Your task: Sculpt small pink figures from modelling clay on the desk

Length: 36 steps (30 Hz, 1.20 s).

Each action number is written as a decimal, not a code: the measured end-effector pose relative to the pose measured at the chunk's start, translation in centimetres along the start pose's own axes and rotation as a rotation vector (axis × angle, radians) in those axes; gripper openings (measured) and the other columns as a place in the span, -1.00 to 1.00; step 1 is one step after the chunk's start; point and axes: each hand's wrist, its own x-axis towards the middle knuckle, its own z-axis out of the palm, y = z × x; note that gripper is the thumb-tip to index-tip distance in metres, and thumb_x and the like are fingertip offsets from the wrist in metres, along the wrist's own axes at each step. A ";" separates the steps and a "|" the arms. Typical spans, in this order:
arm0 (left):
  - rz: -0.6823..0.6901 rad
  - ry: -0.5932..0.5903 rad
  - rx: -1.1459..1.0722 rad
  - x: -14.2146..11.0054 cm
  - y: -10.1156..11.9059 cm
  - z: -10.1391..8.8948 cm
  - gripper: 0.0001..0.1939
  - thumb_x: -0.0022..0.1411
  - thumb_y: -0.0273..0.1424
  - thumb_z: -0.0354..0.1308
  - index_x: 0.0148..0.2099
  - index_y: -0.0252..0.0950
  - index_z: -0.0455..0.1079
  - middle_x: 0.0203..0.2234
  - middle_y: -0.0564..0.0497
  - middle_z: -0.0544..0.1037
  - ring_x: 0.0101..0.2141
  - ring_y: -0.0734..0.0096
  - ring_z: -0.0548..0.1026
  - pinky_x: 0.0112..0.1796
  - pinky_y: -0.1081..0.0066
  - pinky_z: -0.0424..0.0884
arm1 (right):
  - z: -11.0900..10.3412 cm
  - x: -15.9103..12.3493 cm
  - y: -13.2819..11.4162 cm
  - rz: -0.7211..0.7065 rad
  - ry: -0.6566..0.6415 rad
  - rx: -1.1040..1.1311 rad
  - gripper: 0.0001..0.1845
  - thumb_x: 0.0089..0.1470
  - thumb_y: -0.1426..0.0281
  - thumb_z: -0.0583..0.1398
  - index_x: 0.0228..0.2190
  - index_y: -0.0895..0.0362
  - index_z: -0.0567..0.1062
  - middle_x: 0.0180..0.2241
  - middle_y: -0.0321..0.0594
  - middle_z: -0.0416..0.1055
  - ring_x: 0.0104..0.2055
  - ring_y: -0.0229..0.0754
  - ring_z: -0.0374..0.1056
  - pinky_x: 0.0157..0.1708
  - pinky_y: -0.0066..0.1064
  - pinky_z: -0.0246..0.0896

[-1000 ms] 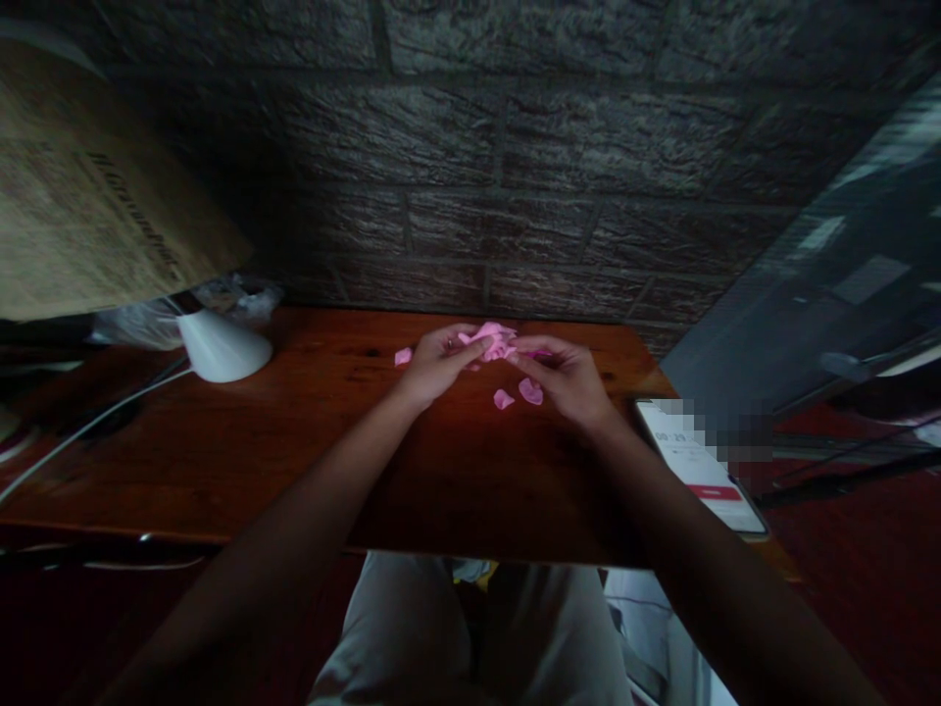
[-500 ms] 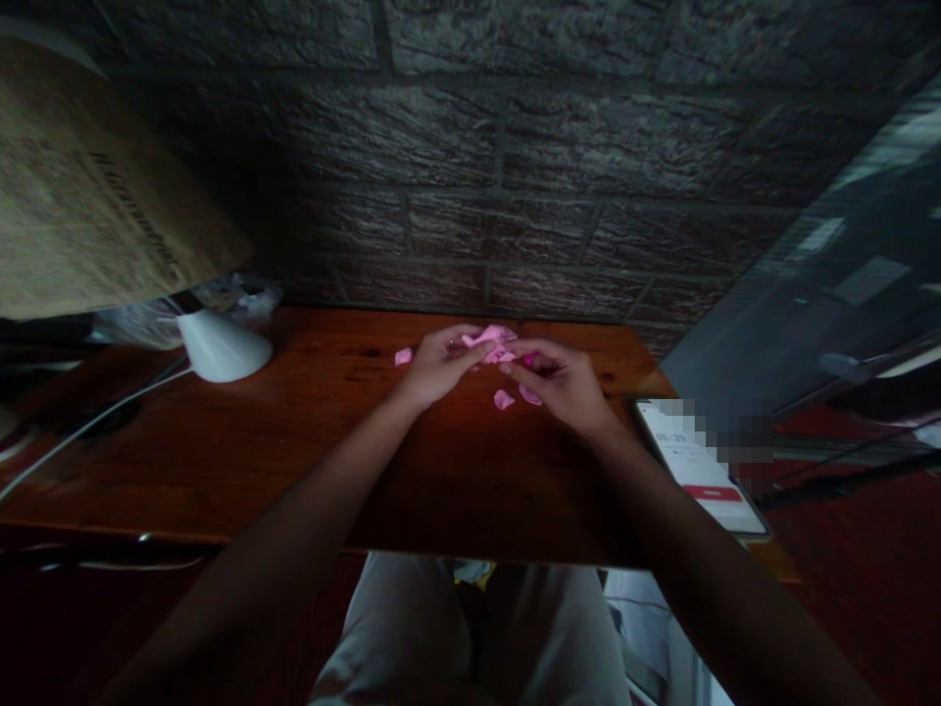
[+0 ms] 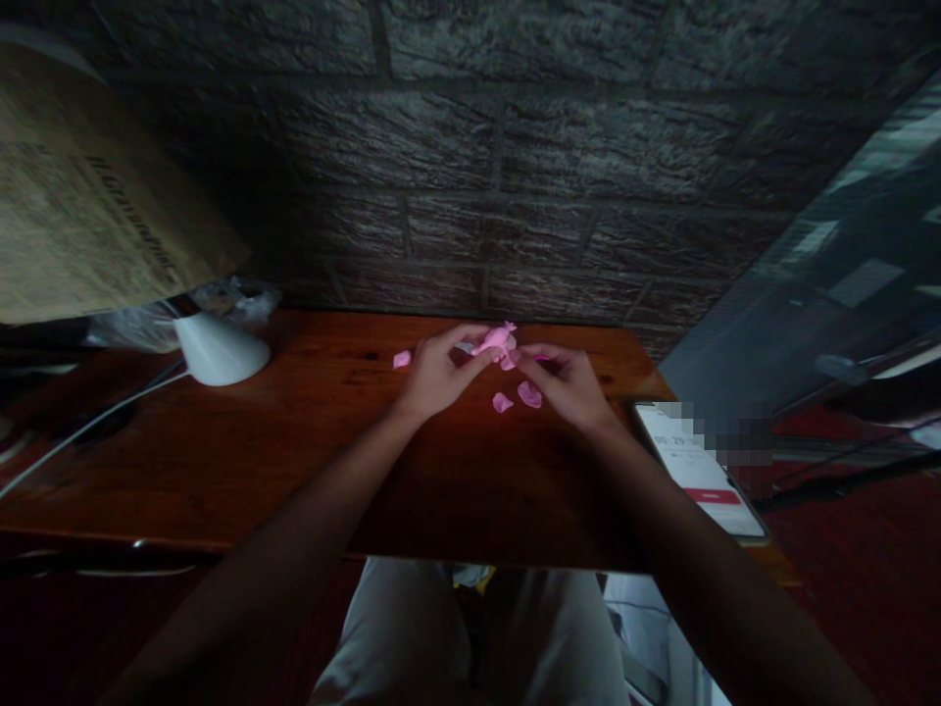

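Note:
My left hand [image 3: 437,375] is closed, its thumb and fingers pinching a crumpled pink paper flower [image 3: 499,340] above the table. From the other side, my right hand [image 3: 565,380] pinches the flower's right edge between thumb and forefinger. A bright magenta piece [image 3: 540,357] shows partly behind the right thumb; its kind is unclear. Below the hands, two loose pink petals lie on the wood: a small petal [image 3: 502,402] and a larger petal [image 3: 529,394] close under the right hand. Left of my left hand lies another pink piece [image 3: 401,360].
The wooden table [image 3: 309,431] meets a dark brick wall [image 3: 456,127]. At the left stands a lamp with a white base [image 3: 221,348] and a printed shade [image 3: 88,206], its cable trailing leftward. A phone [image 3: 698,471] lies near the right edge, beside my right forearm.
The pink flower has been turned and looks more bunched between my fingers. My right hand has shifted slightly, leaving the larger petal beneath it more exposed.

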 end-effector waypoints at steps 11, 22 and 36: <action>0.031 -0.036 0.110 -0.2 0.3 0.0 -0.72 0.26 -0.29 0.25 0.00 -0.21 0.54 -0.17 -0.05 0.68 -0.23 0.35 0.61 -0.19 0.35 0.50 | -0.1 0.0 0.1 -0.028 -0.027 -0.010 -0.77 0.04 0.15 0.34 -0.41 0.06 0.65 -0.53 -0.25 0.48 -0.53 -0.26 0.29 -0.58 -0.42 0.12; 0.021 -0.027 0.103 -0.2 0.2 0.0 -0.72 0.26 -0.27 0.26 -0.02 -0.24 0.54 -0.16 -0.07 0.68 -0.19 0.32 0.62 -0.15 0.35 0.49 | -0.3 0.1 -0.1 0.028 -0.083 0.045 -0.66 0.02 0.04 0.34 -0.42 0.07 0.64 -0.54 -0.28 0.44 -0.59 -0.31 0.23 -0.61 -0.44 0.06; 0.010 -0.012 0.077 -0.1 -0.3 0.0 -0.74 0.26 -0.28 0.26 -0.03 -0.24 0.54 -0.17 -0.06 0.68 -0.21 0.35 0.61 -0.17 0.36 0.50 | -0.1 0.1 -0.3 0.188 -0.183 0.237 -0.67 -0.07 0.14 0.43 -0.33 0.12 0.65 -0.58 -0.39 0.34 -0.63 -0.41 0.11 -0.64 -0.47 -0.10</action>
